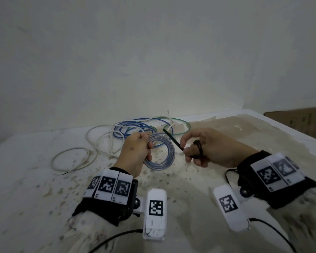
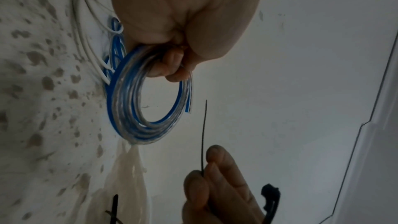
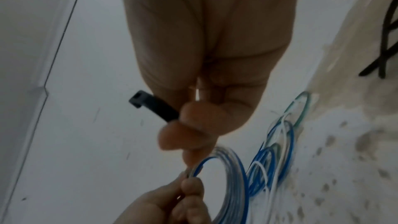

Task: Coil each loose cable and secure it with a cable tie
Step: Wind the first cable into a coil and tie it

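Observation:
My left hand (image 1: 147,143) grips a coiled clear cable with a blue stripe (image 1: 164,161), holding it upright just above the table. The coil (image 2: 120,108) hangs from the curled fingers (image 2: 172,67). To its right, my right hand (image 1: 183,148) pinches a black cable tie (image 1: 171,141) between thumb and forefinger. The tie's thin tail (image 2: 203,134) points toward the coil without touching it. The tie's head (image 3: 142,102) sticks out past the fingers (image 3: 189,122). Behind lie loose blue (image 1: 135,127), green (image 1: 180,123) and white (image 1: 71,158) cables in a tangle.
The speckled white table (image 1: 35,179) meets a white wall at the back. Several spare black ties (image 3: 385,40) lie on the table near my right wrist. A cardboard box (image 1: 299,121) stands beyond the table's right edge.

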